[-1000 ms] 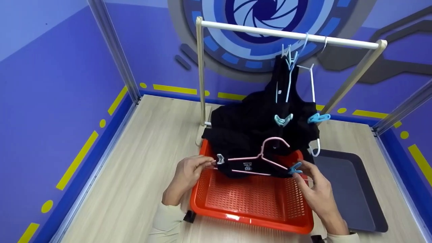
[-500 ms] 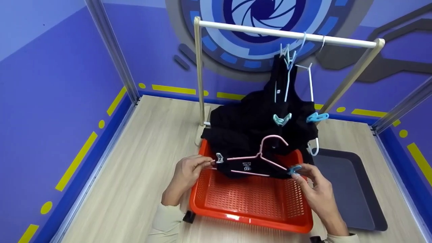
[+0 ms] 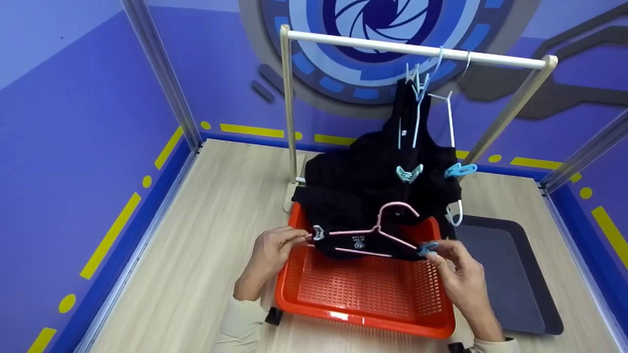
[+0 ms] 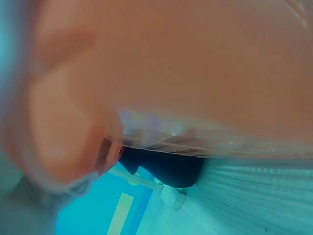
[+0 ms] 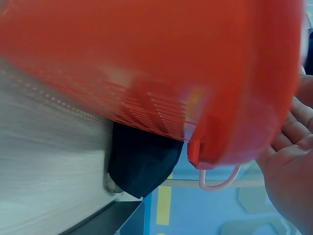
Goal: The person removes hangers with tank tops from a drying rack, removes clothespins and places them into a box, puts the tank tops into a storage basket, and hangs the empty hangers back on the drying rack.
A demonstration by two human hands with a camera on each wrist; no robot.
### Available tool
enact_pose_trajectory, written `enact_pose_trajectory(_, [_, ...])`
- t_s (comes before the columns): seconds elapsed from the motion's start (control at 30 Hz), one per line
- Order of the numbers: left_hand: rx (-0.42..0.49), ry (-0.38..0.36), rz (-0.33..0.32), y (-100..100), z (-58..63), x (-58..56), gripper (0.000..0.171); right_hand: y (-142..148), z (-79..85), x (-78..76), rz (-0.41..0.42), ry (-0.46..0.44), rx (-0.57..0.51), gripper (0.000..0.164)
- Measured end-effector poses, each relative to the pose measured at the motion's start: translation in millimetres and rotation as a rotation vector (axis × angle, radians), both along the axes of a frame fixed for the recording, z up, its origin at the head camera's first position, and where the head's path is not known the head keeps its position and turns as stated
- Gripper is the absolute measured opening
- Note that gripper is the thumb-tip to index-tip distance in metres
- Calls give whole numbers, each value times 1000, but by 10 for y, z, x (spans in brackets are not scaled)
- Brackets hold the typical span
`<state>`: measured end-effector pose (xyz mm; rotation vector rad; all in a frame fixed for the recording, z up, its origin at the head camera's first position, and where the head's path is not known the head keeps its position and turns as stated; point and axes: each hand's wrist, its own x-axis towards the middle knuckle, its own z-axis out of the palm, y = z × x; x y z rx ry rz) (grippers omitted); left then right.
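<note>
A pink clothes hanger (image 3: 351, 231) lies across the far part of the red basket, its hook toward the rack. A black garment (image 3: 338, 206) with a small white print is spread at the hanger. My left hand (image 3: 269, 255) pinches the hanger's left end, just beside a pale clothespin (image 3: 318, 233) clipped on the cloth. With thumb and fingers, my right hand (image 3: 461, 274) pinches a blue clothespin (image 3: 428, 248) at the hanger's right end. In the left wrist view the hand blocks most of the scene. The right wrist view shows the palm (image 5: 291, 164) beside the basket, fingertips hidden.
Red basket (image 3: 353, 321) stands between my arms. Behind it is a drying rack (image 3: 363, 41) with black clothing, a light blue hanger (image 3: 418, 122), a white hanger (image 3: 451, 122) and more clothespins (image 3: 460, 170). A dark grey tray (image 3: 515, 279) lies at the right.
The right fingers have squeezed the blue clothespin, which sits flatter and slightly lower than before. The hanger hook dips slightly. My left hand keeps its hold.
</note>
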<state>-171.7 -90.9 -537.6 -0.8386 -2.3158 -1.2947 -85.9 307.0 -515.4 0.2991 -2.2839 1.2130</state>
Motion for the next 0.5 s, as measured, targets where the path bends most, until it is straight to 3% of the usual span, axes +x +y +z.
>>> enact_pose_trajectory(0.5, [8, -60, -17, -11, 21, 22, 13, -8, 32, -10, -20, 46, 7, 28])
